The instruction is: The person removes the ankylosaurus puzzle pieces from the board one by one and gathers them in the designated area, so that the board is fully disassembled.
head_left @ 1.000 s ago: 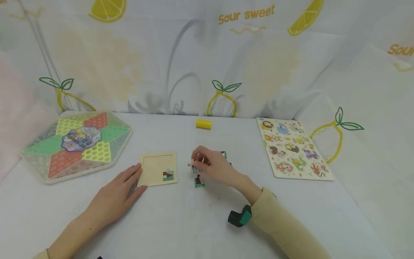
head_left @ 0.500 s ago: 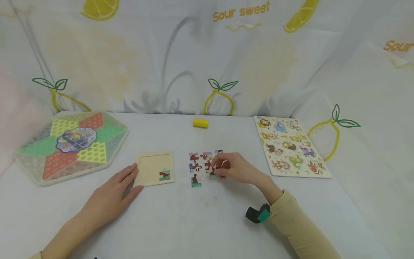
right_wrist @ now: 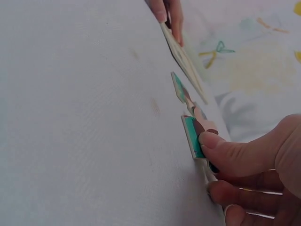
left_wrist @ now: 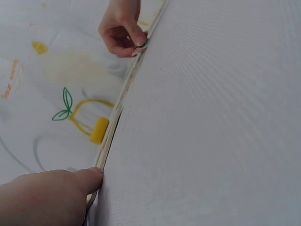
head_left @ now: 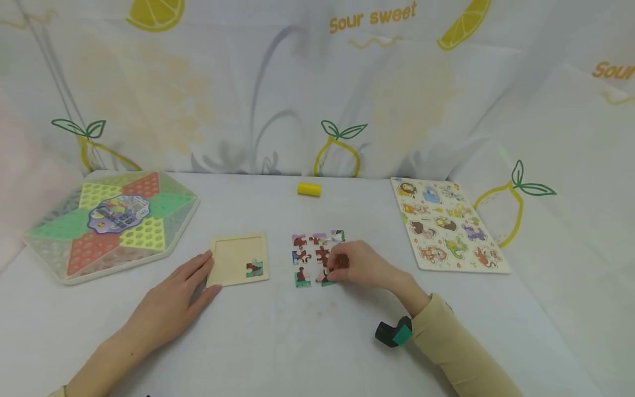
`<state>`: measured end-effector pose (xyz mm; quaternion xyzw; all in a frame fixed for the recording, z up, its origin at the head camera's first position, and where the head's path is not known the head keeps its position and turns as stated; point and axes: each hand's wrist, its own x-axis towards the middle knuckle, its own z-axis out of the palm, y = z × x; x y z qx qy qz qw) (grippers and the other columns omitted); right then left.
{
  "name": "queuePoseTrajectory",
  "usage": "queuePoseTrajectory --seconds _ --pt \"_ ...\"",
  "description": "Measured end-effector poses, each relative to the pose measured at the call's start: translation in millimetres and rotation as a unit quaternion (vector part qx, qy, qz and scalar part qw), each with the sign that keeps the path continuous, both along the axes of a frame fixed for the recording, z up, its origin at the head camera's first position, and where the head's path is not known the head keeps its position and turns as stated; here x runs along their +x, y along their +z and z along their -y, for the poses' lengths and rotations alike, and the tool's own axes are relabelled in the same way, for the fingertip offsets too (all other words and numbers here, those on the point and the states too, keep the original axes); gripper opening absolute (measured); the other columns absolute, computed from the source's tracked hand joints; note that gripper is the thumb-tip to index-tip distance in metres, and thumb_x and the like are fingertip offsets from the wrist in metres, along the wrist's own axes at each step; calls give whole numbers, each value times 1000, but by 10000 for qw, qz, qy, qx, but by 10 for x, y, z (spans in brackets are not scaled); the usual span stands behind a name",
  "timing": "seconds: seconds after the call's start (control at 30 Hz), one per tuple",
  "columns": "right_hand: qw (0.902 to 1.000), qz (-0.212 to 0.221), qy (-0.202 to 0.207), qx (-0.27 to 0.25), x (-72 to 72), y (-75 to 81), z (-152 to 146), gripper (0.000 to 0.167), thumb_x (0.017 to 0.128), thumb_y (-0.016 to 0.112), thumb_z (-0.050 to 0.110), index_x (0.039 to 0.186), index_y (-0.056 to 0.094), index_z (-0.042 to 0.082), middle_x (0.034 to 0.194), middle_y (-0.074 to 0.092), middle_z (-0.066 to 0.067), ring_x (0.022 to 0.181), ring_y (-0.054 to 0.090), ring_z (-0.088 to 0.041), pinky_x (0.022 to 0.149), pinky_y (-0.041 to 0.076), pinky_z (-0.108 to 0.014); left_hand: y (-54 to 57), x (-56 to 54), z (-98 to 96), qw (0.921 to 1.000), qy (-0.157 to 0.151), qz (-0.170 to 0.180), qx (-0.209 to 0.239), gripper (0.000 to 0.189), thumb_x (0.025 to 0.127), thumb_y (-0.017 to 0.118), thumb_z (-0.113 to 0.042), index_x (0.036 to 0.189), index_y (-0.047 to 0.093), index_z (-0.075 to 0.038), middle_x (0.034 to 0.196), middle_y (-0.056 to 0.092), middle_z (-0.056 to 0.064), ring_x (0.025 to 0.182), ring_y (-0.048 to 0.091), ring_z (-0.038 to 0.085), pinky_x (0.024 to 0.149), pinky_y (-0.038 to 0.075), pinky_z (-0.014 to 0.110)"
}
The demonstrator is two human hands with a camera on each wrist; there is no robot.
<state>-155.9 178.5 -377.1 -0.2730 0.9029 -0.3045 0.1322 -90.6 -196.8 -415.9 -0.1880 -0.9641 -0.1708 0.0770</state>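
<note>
My left hand (head_left: 168,300) rests with its fingertips and thumb along the left side of a square wooden puzzle tray (head_left: 230,280). One jigsaw piece (head_left: 254,268) lies in the tray's lower right corner. To the right of the tray, several loose jigsaw pieces (head_left: 301,277) are laid out in rows on the white tabletop. My right hand (head_left: 364,264) is over the right part of these rows. In the right wrist view its thumb and curled fingers pinch a green-edged jigsaw piece (right_wrist: 190,136). The hand hides part of the pieces beneath it.
A hexagonal Chinese checkers board (head_left: 114,223) lies at the left. At the right is an animal peg puzzle board (head_left: 448,226). A yellow cylinder (head_left: 309,189) lies near the back edge, before a lemon-printed cloth (head_left: 278,82). The black wrist camera (head_left: 393,332) hangs at my right wrist.
My right hand has moved right, from above the left-hand pieces to the right part of the rows, uncovering the pieces at the left. My left hand has stayed at the tray.
</note>
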Motion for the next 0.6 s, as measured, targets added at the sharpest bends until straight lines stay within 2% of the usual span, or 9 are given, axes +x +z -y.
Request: queuePoseTrajectory --seconds 0.17,0.6 --pt "9993 -217 -65 306 2 0 14 13 85 81 17 88 69 13 77 61 8 72 52 -8 66 47 -22 -7 -8 -2 10000 -20 -28 14 65 96 66 -39 142 51 5 150 47 21 135 46 42 101 44 61" --pt "9974 -285 -130 645 14 -3 25 13 86 80 20 85 69 15 74 59 7 70 50 -8 64 43 -22 -8 -5 1 10000 -7 -4 -11 65 96 67 -38 142 51 5 150 46 21 135 46 42 102 44 61"
